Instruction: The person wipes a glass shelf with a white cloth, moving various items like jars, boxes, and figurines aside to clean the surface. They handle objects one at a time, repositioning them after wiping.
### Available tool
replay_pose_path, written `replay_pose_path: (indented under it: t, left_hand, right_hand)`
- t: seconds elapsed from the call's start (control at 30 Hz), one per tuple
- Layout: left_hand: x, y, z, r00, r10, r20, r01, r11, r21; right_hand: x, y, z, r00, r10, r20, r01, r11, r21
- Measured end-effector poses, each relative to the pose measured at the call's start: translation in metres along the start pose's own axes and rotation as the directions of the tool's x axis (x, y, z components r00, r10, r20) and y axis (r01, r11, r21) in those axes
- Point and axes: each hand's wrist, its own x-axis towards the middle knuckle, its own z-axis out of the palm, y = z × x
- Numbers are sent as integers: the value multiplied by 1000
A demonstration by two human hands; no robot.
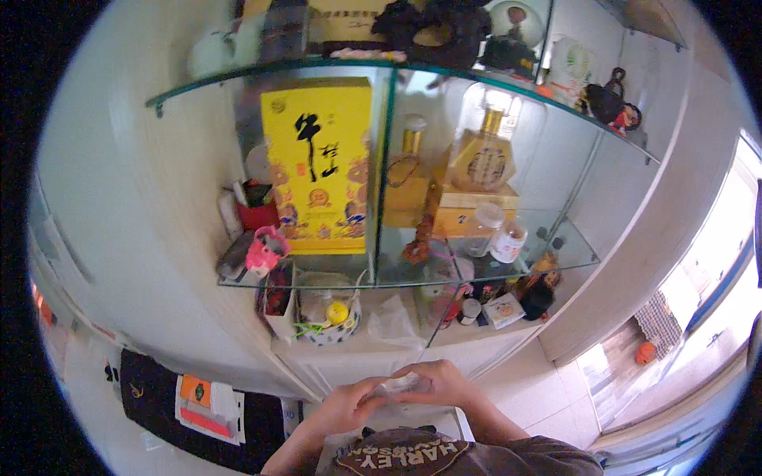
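In front of my chest, my left hand (348, 407) and my right hand (443, 381) meet around a small crumpled white piece (402, 384). It looks thin, like tissue or plastic film; blur hides which. Fingers of both hands grip it from either side. Beyond them stands a glass-shelved display cabinet. On its bottom ledge are a translucent plastic bag (394, 321) and a patterned bowl (330, 333) with a yellow round item (337, 312) in it. A small white box (504, 310) and a white-lidded jar (470, 310) stand to their right.
A glass shelf (411, 275) juts out above the ledge, bearing a tall yellow gift box (318, 172), a hexagonal bottle (483, 157) and a white cup (508, 243). Lower left, papers (209, 407) lie on a black mat (149, 392). Through a doorway at right, an orange ball (645, 353) rests on the floor.
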Motion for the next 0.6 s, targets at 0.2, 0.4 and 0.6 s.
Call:
replay_pose_path:
  t: [0.2, 0.4, 0.6]
  left_hand:
    - [34, -6, 28, 904, 121, -409, -31, 975, 221]
    - [62, -25, 63, 797, 33, -603, -32, 999, 11]
    - [85, -82, 92, 741, -440, -507, 96, 817, -569]
  right_hand:
    - [-18, 17, 6, 951, 308, 5, -307, 950, 60]
    - [-32, 26, 29, 957, -211, -200, 208, 977, -39]
    - [-31, 3, 35, 976, -184, -114, 184, 983, -13]
